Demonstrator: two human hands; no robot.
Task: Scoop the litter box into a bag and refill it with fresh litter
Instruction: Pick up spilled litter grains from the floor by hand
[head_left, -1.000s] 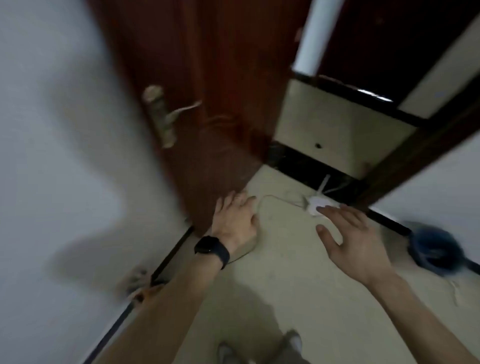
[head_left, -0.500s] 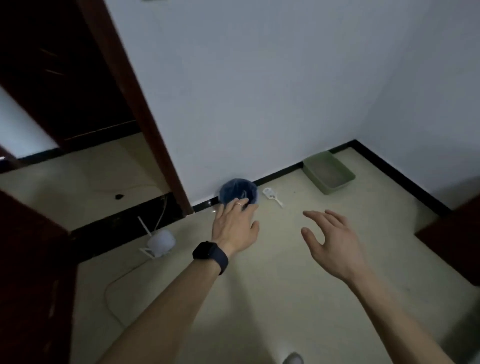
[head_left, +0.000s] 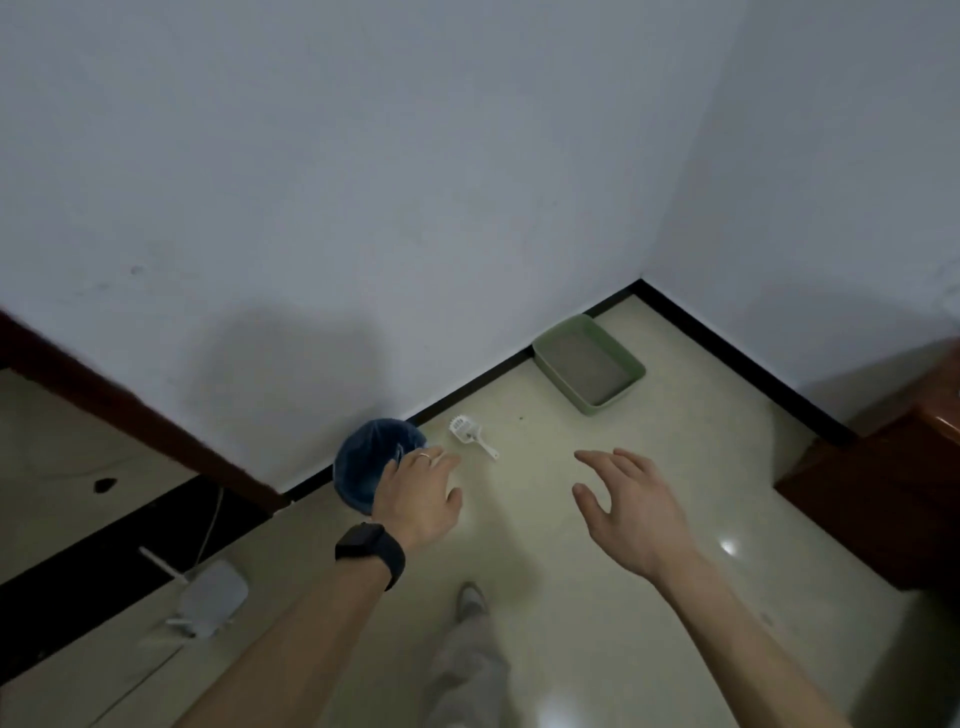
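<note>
Nearest, the left hand (head_left: 415, 493) and right hand (head_left: 628, 509) are held out, grips wide and empty. Beyond, the scoop (head_left: 470, 434) is seen beside the blue bin (head_left: 361, 465), and the litter box (head_left: 589, 364) farther off, near the corner. The approach is judged in hand; the scoop must be grasped next.

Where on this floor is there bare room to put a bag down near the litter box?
Bare tile spreads between the white scoop, the green litter box and the wooden cabinet. Crowded along the wall: blue bin and scoop lie close together, router farther left.
</note>
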